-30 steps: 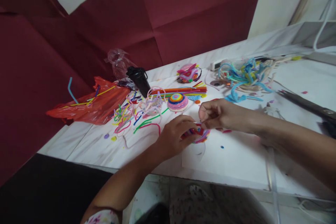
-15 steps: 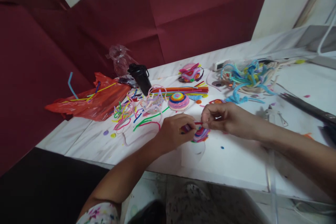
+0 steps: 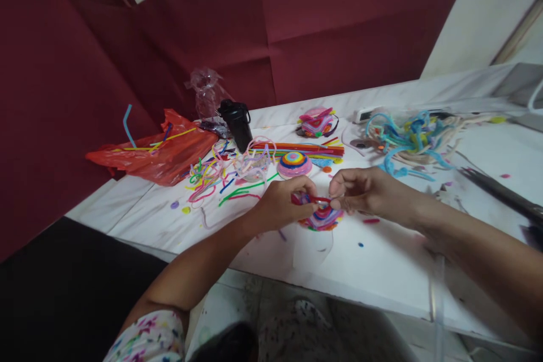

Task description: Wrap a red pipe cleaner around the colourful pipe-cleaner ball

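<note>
A small red strip (image 3: 321, 200) spans the gap between my two hands. My left hand (image 3: 285, 202) pinches its left end, and the fingertips of my right hand (image 3: 360, 192) close on its right end. Just beneath them a multicoloured coiled piece (image 3: 322, 219) lies on the white table, partly covered by my left fingers. Behind my hands sits a round dome (image 3: 294, 164) with rings of pink, blue, orange and yellow. A short red piece (image 3: 371, 220) rests on the table below my right hand.
Loose fuzzy strips (image 3: 207, 178), a red plastic bag (image 3: 156, 158) and a black bottle (image 3: 237, 124) stand to the left. Farther back lie a bundle of straight stems (image 3: 297, 150) and a pink decorated ball (image 3: 317, 123). Blue strands (image 3: 407, 138) and dark scissors-like tool (image 3: 500, 192) are right.
The view has shifted slightly, moving the table items rightward in the picture. Both hands stay close together over the coiled piece, and more of the red strip shows between them.
</note>
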A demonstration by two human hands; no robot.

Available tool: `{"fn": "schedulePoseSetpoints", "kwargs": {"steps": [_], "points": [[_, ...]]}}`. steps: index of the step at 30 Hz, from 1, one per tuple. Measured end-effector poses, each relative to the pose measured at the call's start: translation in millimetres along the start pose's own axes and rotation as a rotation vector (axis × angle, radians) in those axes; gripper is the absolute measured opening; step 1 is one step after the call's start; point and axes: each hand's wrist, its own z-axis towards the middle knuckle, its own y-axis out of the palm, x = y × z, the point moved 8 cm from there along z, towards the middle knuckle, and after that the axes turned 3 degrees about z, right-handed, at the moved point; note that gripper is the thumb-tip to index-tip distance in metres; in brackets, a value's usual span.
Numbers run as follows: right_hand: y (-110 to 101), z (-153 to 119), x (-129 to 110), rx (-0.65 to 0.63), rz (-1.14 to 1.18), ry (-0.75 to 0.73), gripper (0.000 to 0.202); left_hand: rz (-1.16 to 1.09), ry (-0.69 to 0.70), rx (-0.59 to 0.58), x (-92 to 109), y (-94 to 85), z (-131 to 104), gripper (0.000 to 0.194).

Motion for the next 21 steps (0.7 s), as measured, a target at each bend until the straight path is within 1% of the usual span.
{"fn": "schedulePoseSetpoints", "kwargs": {"steps": [3, 6, 12, 17, 21], "points": [[-0.4, -0.6, -2.2, 0.003, -0.014, 0.034, 0.043, -0.051, 0.044, 0.015, -0.2, -1.3, 2.5, 0.011], [-2.6, 1.1, -6.0, 0.015, -0.04, 0.027, 0.042, -0.101, 0.07, 0.011, -3.7, -1.1, 8.0, 0.01], [-9.4, 13.2, -6.3, 0.039, -0.006, 0.044, 0.044, -0.251, 0.055, 0.0, -17.5, -5.0, 25.1, 0.022], [-12.8, 23.4, -5.6, 0.021, 0.014, 0.05, 0.044, -0.287, 0.016, -0.015, -27.6, -8.3, 31.2, 0.019], [-15.5, 28.7, -3.2, 0.008, 0.034, 0.052, 0.043, -0.268, 0.018, 0.011, -31.2, -10.7, 32.0, 0.02]]}}
